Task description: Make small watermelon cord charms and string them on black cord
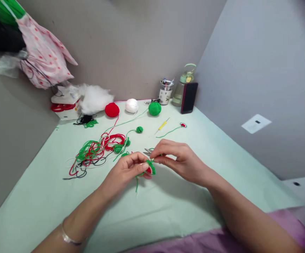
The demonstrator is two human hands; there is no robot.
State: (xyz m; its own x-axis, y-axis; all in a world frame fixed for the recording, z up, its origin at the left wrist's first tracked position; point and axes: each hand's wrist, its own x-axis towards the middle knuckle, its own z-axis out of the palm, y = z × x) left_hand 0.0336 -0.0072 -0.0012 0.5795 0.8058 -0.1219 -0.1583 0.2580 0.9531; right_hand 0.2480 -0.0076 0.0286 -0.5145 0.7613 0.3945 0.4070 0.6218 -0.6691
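Observation:
My left hand (131,167) pinches a small crocheted piece (150,168) with a red middle, a thin white band and a green edge. Loose yarn ends hang below it. At the piece's upper edge, the thumb and fingers of my right hand (177,158) are closed on a bit of green yarn (152,160); whether a needle is there too I cannot tell. Just behind those fingertips lie scissors (147,152), their handles mostly hidden by my right hand. Small green crocheted balls (118,148) rest beyond my left hand.
Tangled yarn (91,151) spreads at left. Red (112,110), white (131,105) and green (154,109) yarn balls line the back, beside stuffing (95,99). A yellow-handled hook (163,125), small red-green piece (183,125), pen cup (165,94), bottle (178,92) and phone (189,98) stand or lie right.

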